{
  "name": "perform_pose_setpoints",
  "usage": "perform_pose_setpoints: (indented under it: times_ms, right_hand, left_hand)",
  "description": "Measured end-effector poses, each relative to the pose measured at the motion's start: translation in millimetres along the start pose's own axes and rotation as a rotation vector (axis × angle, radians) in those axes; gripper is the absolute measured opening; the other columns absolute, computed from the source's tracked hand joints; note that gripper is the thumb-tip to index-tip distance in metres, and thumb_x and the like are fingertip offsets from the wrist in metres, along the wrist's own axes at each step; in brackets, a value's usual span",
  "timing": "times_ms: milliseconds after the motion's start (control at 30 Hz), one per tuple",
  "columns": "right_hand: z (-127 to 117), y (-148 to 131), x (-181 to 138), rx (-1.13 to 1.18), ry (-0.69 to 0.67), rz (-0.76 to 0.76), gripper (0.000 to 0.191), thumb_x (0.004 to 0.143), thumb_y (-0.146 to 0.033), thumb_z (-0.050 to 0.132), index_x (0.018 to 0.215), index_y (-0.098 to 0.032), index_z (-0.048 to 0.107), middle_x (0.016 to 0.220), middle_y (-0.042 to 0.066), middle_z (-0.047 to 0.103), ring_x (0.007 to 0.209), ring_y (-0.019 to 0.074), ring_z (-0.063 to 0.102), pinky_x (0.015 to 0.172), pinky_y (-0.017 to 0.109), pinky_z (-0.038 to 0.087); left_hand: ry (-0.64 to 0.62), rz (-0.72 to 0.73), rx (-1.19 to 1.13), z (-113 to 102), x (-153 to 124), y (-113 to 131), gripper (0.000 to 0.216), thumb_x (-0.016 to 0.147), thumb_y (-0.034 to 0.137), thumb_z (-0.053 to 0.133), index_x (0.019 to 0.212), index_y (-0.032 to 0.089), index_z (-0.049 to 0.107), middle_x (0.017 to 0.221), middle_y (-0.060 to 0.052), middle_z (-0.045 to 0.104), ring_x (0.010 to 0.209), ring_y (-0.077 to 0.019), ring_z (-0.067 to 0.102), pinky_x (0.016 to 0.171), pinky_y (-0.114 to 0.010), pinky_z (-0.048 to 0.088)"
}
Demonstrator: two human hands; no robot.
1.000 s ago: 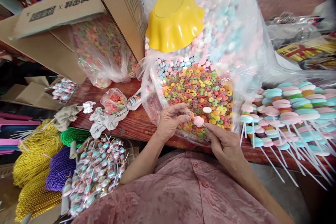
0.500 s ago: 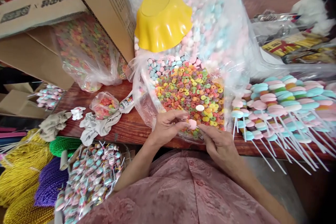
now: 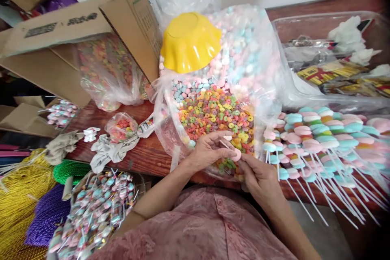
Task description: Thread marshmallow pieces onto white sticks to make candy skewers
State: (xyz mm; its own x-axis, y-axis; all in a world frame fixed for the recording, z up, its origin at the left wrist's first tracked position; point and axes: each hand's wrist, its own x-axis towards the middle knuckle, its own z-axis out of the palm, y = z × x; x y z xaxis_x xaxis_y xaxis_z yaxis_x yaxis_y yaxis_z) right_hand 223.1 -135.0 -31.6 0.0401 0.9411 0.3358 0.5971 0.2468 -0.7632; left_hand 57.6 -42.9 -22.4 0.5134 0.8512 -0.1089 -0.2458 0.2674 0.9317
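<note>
My left hand [image 3: 209, 151] and my right hand [image 3: 258, 174] meet at the table's front edge over a clear bag of coloured ring candies [image 3: 213, 113]. Between the fingertips of both hands sits a pink round candy disc [image 3: 236, 154]. A thin white stick [image 3: 224, 144] rises from the disc toward my left fingers. Behind the rings lies a big bag of pastel pink, blue and white candies [image 3: 243, 48], with an upturned yellow bowl [image 3: 189, 42] resting on it. At the right lies a heap of finished candy sticks [image 3: 319, 138] with white stems pointing toward me.
An open cardboard box [image 3: 76, 36] holding a bag of ring candy stands at the back left. Grey gloves [image 3: 109, 150] and a small candy bag [image 3: 121, 126] lie on the wooden table [image 3: 146, 154]. Below left are wrapped lollipops [image 3: 94, 207] and gold, green and purple cord spools.
The white disc that lay loose on the rings is no longer seen there. My hands stay together on the pink disc, with a white stick now showing above it. The view tilted upward.
</note>
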Motion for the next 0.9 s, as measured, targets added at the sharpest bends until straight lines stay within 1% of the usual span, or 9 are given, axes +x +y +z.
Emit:
perform_pose_setpoints:
  times_ms: [100,200,300,367,467,600,733,800,900]
  right_hand:
    - [-7,20,-5,0.013,0.048,-0.002,0.025,0.096,-0.025,0.057,0.113,-0.022,0.076,0.101,0.004,0.079,0.084,0.0218,0.076,0.074,0.031,0.063]
    - [-10,34,-11,0.035,0.171,0.069,0.026,0.095,-0.027,0.062,0.117,-0.024,0.075,0.112,0.005,0.077,0.099,0.0256,0.075,0.089,0.04,0.062]
    - [-7,33,-14,0.068,0.311,0.128,0.024,0.094,-0.028,0.066,0.115,-0.023,0.075,0.108,0.006,0.078,0.094,0.0259,0.076,0.087,0.041,0.063]
    - [-4,29,-15,0.055,0.308,0.107,0.022,0.093,-0.029,0.067,0.112,-0.022,0.076,0.1,0.006,0.079,0.083,0.0242,0.077,0.076,0.035,0.064]
    - [-2,25,-18,0.0,0.248,0.024,0.019,0.093,-0.028,0.068,0.109,-0.023,0.077,0.093,0.004,0.079,0.072,0.0212,0.075,0.067,0.03,0.062]
    - [-6,32,-23,-0.034,0.245,0.014,0.021,0.093,-0.03,0.068,0.11,-0.023,0.076,0.094,0.004,0.079,0.072,0.0206,0.075,0.065,0.028,0.062]
    - [-6,34,-20,-0.048,0.275,0.022,0.019,0.093,-0.033,0.068,0.105,-0.022,0.077,0.089,0.004,0.079,0.069,0.0205,0.075,0.063,0.027,0.062]
    - [-2,28,-15,-0.048,0.267,-0.032,0.018,0.093,-0.032,0.066,0.101,-0.02,0.077,0.086,0.004,0.079,0.067,0.0204,0.075,0.062,0.026,0.062]
    - [7,15,-6,-0.035,0.207,-0.141,0.017,0.094,-0.028,0.063,0.1,-0.019,0.076,0.083,0.005,0.079,0.063,0.0193,0.075,0.06,0.024,0.062]
  left_hand:
    - [0.09,0.112,0.138,-18,8,10,0.051,0.071,0.044,0.085,0.113,0.018,0.071,0.086,-0.003,0.073,0.067,-0.0117,0.065,0.061,-0.024,0.053]
    - [0.198,0.344,0.553,-31,14,17,0.034,0.079,0.044,0.078,0.1,0.018,0.074,0.085,-0.004,0.071,0.075,-0.0141,0.064,0.071,-0.029,0.053]
    - [0.058,0.471,1.038,-24,20,12,0.021,0.086,0.037,0.072,0.093,0.017,0.074,0.088,-0.008,0.069,0.085,-0.0195,0.062,0.082,-0.036,0.051]
    - [-0.022,0.481,1.195,-15,24,5,0.02,0.092,0.033,0.064,0.088,0.016,0.074,0.087,-0.009,0.067,0.085,-0.0211,0.061,0.083,-0.037,0.05]
    - [0.006,0.442,1.057,-17,29,5,0.024,0.093,0.032,0.06,0.08,0.017,0.073,0.08,-0.007,0.066,0.079,-0.0182,0.061,0.076,-0.033,0.05]
    - [0.236,0.358,0.744,-63,31,33,0.018,0.084,0.032,0.07,0.076,0.016,0.073,0.084,-0.005,0.068,0.078,-0.0151,0.063,0.071,-0.027,0.049]
    - [0.505,0.201,0.833,-123,43,69,0.017,0.078,0.029,0.069,0.069,0.014,0.069,0.067,0.0,0.063,0.065,-0.0131,0.058,0.064,-0.025,0.044]
    - [0.54,0.125,0.945,-140,54,82,0.018,0.077,0.027,0.066,0.065,0.014,0.067,0.058,0.001,0.059,0.059,-0.0131,0.054,0.059,-0.025,0.04]
    - [0.514,0.127,1.122,-145,72,93,0.02,0.079,0.025,0.063,0.062,0.014,0.066,0.057,0.001,0.058,0.059,-0.0133,0.052,0.061,-0.025,0.039]
